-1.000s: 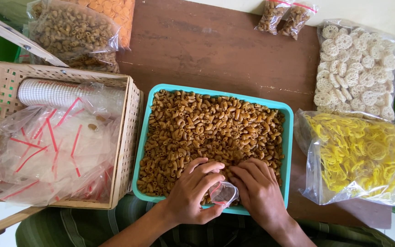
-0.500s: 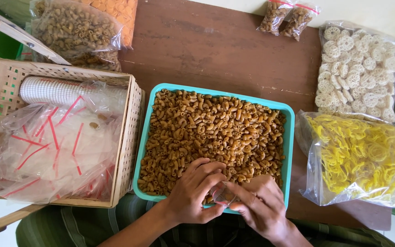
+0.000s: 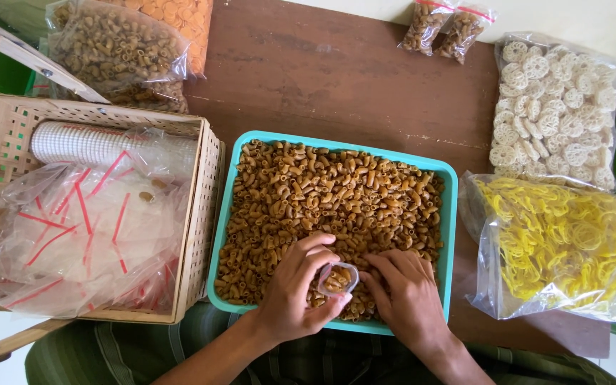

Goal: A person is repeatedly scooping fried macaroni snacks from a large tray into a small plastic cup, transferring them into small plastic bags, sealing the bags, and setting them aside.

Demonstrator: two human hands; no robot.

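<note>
Hands: left [image 3: 295,296] now tilts small cup [image 3: 337,279] up, w/ macaroni inside; right [image 3: 406,294] beside.

Plastic, wood and wicker on a worn table

The tray [image 3: 450,214] is smooth turquoise plastic; the cup [image 3: 338,278] clear plastic; bags [image 3: 87,235] glossy film; basket [image 3: 201,221] matt woven cane; table [image 3: 336,78] scuffed brown wood.

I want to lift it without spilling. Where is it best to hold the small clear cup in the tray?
Probably grip the small clear cup around its side wall, coming from the left, as the left hand does. Its mouth tilts toward the right hand, so keep fingers off the rim above the teal tray.
</note>
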